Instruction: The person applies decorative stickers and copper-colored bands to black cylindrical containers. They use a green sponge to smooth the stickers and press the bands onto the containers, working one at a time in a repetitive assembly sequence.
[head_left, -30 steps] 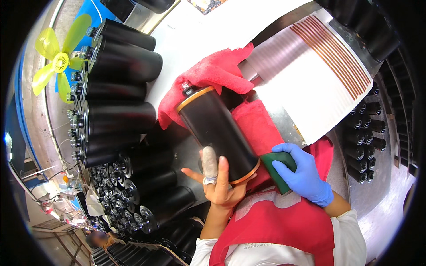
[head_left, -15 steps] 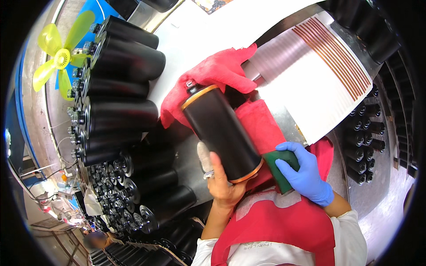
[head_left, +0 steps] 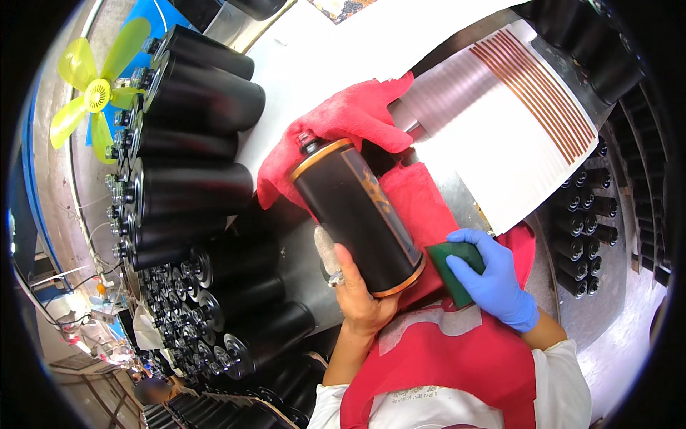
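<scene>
A black bottle [head_left: 354, 218] with a gold band at each end lies tilted, its neck pointing to the upper left. A gold-patterned decal [head_left: 375, 189] shows along its right side. My left hand [head_left: 361, 300], with a whitish wrap on one finger, is closed round the bottle's base end. My right hand [head_left: 493, 282], in a blue glove, grips a dark green flat pad [head_left: 457, 270] just right of the base, with a narrow gap between them. Beneath and beyond the bottle are red cloths [head_left: 343, 111].
Several black bottles [head_left: 204, 93] lie stacked on the left, beside a yellow-green fan [head_left: 98, 95]. A white sheet with brown stripes [head_left: 500, 157] lies at the right on the metal table [head_left: 296, 247]. More bottles [head_left: 582, 236] stand far right.
The bottle has turned about its length in my left hand, bringing the gold-patterned decal into view on its right side. My right hand and the green pad have barely moved.
</scene>
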Available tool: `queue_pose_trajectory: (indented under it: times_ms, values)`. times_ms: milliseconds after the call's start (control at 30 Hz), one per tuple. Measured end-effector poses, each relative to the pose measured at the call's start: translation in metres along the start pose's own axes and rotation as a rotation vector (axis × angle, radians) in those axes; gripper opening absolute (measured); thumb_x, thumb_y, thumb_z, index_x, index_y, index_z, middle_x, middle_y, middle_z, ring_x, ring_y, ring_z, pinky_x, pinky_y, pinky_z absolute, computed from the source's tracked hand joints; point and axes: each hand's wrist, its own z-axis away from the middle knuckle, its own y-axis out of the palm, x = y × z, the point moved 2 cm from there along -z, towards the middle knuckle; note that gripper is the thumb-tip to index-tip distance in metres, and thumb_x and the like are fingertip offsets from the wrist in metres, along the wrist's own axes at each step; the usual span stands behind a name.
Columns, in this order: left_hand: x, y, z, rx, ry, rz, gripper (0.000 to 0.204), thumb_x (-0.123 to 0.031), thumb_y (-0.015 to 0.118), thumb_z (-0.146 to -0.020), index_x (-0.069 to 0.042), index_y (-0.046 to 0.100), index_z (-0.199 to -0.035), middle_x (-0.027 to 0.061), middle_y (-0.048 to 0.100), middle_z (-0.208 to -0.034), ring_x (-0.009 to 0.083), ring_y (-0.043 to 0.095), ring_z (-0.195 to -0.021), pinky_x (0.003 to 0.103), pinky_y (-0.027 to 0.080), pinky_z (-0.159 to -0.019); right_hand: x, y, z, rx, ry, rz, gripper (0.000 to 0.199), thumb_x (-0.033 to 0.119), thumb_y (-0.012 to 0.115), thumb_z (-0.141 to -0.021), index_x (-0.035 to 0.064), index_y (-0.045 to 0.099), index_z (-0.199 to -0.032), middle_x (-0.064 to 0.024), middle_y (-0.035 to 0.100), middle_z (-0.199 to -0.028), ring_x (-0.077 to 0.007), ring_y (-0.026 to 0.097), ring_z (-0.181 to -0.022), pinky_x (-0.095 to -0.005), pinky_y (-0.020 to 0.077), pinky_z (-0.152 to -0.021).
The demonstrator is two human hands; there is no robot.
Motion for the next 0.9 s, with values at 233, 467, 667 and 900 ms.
queue_pose_trajectory:
  times_ms: [233, 467, 667, 900]
  values:
    - [-0.003, -0.001, -0.001, 0.011, -0.094, 0.191, 0.102, -0.013, 0.080, -0.065, 0.007, 0.014, -0.141, 0.0230, 0.046, -0.128, 0.0354, 0.049, -0.114, 0.039, 0.035, -0.098, 0.020, 0.004, 0.012, 0.103, -0.066, -0.088, 0.028, 0.010, 0.065, -0.083, 0.0036, 0.058, -0.110, -0.0085, 0.066, -0.092, -0.0129, 0.065, -0.083, -0.0262, 0.0518, -0.073]
    - [-0.013, -0.013, -0.024, -0.223, 0.059, 0.122, 0.048, -0.028, 0.057, -0.088, -0.001, 0.043, -0.125, 0.0143, 0.054, -0.109, 0.0242, 0.056, -0.088, 0.033, 0.046, -0.066, -0.003, -0.030, -0.034, 0.173, 0.142, -0.438, 0.029, 0.020, 0.064, -0.086, 0.0043, 0.059, -0.109, -0.0042, 0.060, -0.102, -0.0113, 0.056, -0.094, -0.0249, 0.0449, -0.086]
    - [0.029, -0.047, 0.002, -0.214, -0.323, 0.495, 0.036, -0.026, 0.048, -0.095, -0.010, 0.049, -0.126, 0.0068, 0.051, -0.123, 0.0216, 0.049, -0.114, 0.040, 0.042, -0.098, 0.081, -0.001, -0.168, 0.246, -0.372, 0.002, 0.032, 0.036, 0.055, -0.090, 0.0052, 0.063, -0.098, -0.0077, 0.064, -0.086, -0.0148, 0.059, -0.080, -0.0281, 0.0467, -0.075]
    - [0.021, -0.076, 0.013, -0.157, -0.045, 0.225, 0.051, 0.001, 0.051, -0.088, 0.003, 0.034, -0.135, 0.0166, 0.051, -0.127, 0.0083, 0.045, -0.055, 0.020, 0.043, -0.059, 0.122, 0.069, -0.244, 0.769, -0.523, 0.634, 0.033, 0.031, 0.061, -0.078, 0.0066, 0.069, -0.099, -0.0124, 0.068, -0.089, -0.0262, 0.064, -0.085, -0.0346, 0.0490, -0.075]
